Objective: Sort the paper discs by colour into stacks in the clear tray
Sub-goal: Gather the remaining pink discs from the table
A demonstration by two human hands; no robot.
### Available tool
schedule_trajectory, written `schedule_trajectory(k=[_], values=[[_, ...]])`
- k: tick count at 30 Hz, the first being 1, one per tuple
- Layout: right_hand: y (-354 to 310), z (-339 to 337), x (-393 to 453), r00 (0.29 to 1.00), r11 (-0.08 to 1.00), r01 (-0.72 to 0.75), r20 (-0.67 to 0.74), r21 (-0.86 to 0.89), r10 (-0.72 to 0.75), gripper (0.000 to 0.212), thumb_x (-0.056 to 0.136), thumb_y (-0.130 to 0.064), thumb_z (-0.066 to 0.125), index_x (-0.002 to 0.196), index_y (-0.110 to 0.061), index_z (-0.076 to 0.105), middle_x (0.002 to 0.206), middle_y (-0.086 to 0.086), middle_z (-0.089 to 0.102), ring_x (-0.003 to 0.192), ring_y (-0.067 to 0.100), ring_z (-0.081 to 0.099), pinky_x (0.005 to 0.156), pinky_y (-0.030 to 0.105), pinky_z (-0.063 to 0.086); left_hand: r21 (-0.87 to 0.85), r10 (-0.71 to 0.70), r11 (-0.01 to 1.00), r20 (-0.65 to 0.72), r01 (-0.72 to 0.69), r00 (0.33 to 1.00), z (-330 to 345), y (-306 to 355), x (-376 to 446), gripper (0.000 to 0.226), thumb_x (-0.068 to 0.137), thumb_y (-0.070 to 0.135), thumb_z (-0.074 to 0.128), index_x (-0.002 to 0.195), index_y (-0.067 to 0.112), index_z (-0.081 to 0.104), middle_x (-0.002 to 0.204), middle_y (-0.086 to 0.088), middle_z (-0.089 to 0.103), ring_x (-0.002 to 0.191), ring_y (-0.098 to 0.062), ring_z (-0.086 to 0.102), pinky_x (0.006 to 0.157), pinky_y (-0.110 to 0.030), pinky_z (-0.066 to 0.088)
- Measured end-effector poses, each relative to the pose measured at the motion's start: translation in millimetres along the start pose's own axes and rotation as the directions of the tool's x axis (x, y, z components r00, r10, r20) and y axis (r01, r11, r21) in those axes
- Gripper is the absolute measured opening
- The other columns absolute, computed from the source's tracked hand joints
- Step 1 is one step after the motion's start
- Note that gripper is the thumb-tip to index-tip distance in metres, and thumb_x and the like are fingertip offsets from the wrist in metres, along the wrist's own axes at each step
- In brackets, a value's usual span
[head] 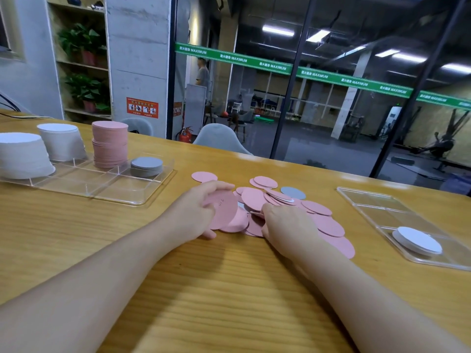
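I see my left hand (196, 212) at the centre of the frame, its fingers (221, 186) curled round a small bunch of pink discs (224, 210). My right hand (285, 225) rests on the loose pink pile (321, 220); whether its fingers grip anything I cannot tell. The clear tray (107, 192), upper left on the surface (229, 289), holds white (23, 156), pink (109, 143) and grey stacks (147, 166).

My left hand (196, 210) and right hand (285, 225) are bare, with no gloves, rings or watch showing. Both my forearms are uncovered all the way to the picture's lower edge. No sleeve reaches into view.
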State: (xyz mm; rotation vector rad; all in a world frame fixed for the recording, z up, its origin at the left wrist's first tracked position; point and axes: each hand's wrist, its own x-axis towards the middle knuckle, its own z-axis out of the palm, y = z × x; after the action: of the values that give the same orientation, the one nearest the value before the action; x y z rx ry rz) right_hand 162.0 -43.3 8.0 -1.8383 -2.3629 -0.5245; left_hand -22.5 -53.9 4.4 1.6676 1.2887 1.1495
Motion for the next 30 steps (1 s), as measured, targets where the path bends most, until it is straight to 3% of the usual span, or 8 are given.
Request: schedule_trajectory(k=[3, 7, 10, 14, 20, 23, 26, 30], values=[[6, 0, 0, 1.000, 0.990, -0.025, 0.004, 0.139, 0.024, 0.006, 0.092, -0.017, 0.037, 0.088, -0.019, 0.041, 0.096, 0.005, 0.063, 0.074, 0.024, 0.045, 0.057, 0.032, 0.035, -0.021, -0.007, 1.000, -0.016, 0.007, 1.000, 1, 1, -1, 0.051, 0.096, 0.000, 0.036, 0.118, 0.039, 0.058, 0.133, 0.008, 0.040, 0.086, -0.022, 0.062, 0.071, -0.041, 0.059], [10, 0, -7, 0.975, 0.853, 0.077, -0.216, 0.516, 0.043, 0.016, 0.088, -0.009, 0.041, 0.089, -0.021, 0.050, 0.082, -0.032, 0.056, 0.088, 0.005, 0.039, 0.072, 0.024, 0.035, -0.066, -0.017, 0.998, -0.059, 0.013, 0.998, 0, 3, -1, 0.047, 0.097, 0.001, 0.034, 0.111, 0.040, 0.056, 0.128, 0.006, 0.039, 0.088, -0.014, 0.057, 0.070, -0.036, 0.059], [4, 2, -6, 0.899, 0.800, 0.236, -0.436, 0.552, 0.036, 0.022, 0.086, -0.008, 0.041, 0.097, -0.012, 0.059, 0.092, -0.014, 0.045, 0.090, 0.000, 0.027, 0.081, 0.014, 0.027, -0.111, 0.001, 0.994, -0.033, -0.005, 0.999, 0, 1, -1, 0.032, 0.099, 0.012, 0.041, 0.112, 0.036, 0.056, 0.126, 0.008, 0.045, 0.105, -0.016, 0.054, 0.067, -0.033, 0.059], [-7, 9, -6, 0.906, 0.718, 0.330, -0.419, 0.613, -0.059, 0.019, 0.091, -0.004, 0.050, 0.104, -0.010, 0.061, 0.093, -0.018, 0.043, 0.090, 0.000, 0.035, 0.083, 0.001, 0.026, -0.099, 0.079, 0.992, 0.068, -0.072, 0.995, 1, -5, -1, 0.024, 0.093, 0.031, 0.054, 0.116, 0.036, 0.055, 0.114, 0.022, 0.056, 0.097, -0.003, 0.060, 0.070, -0.030, 0.058], [-18, 12, -10, 0.938, 0.542, 0.259, -0.342, 0.799, 0.055, 0.027, 0.089, -0.008, 0.061, 0.098, -0.030, 0.048, 0.084, -0.021, 0.056, 0.080, -0.011, 0.053, 0.071, 0.005, 0.039, 0.079, 0.170, 0.980, 0.139, -0.182, 0.976, 0, -7, -2, 0.045, 0.091, 0.014, 0.059, 0.098, 0.057, 0.053, 0.113, 0.016, 0.057, 0.097, -0.014, 0.062, 0.069, -0.032, 0.059], [-15, 12, -9, 0.933, 0.562, 0.264, -0.356, 0.784, 0.058, 0.024, 0.089, -0.009, 0.062, 0.095, -0.029, 0.050, 0.088, -0.023, 0.055, 0.082, -0.013, 0.053, 0.071, 0.003, 0.039, 0.105, 0.155, 0.980, 0.132, -0.169, 0.979, -1, -6, -3, 0.048, 0.094, 0.010, 0.053, 0.102, 0.058, 0.053, 0.118, 0.026, 0.049, 0.089, -0.017, 0.065, 0.066, -0.031, 0.059], [-3, 17, -2, 0.943, 0.674, 0.178, -0.320, 0.717, 0.092, 0.017, 0.090, -0.016, 0.060, 0.107, -0.020, 0.057, 0.102, -0.016, 0.058, 0.091, -0.004, 0.051, 0.079, 0.007, 0.034, 0.123, 0.109, 0.985, 0.086, -0.119, 0.990, -3, -6, -2, 0.047, 0.095, 0.012, 0.051, 0.112, 0.055, 0.051, 0.119, 0.027, 0.044, 0.061, -0.017, 0.068, 0.058, -0.023, 0.054], [7, 34, 12, 0.977, 0.831, -0.009, -0.174, 0.556, 0.127, 0.046, 0.088, -0.030, 0.062, 0.129, -0.017, 0.046, 0.131, -0.005, 0.048, 0.123, 0.012, 0.038, 0.089, 0.018, 0.029, 0.140, 0.086, 0.986, 0.026, -0.089, 0.996, -5, -8, 2, 0.048, 0.095, 0.011, 0.049, 0.119, 0.052, 0.051, 0.130, 0.016, 0.042, 0.057, -0.023, 0.068, 0.057, -0.026, 0.055]])
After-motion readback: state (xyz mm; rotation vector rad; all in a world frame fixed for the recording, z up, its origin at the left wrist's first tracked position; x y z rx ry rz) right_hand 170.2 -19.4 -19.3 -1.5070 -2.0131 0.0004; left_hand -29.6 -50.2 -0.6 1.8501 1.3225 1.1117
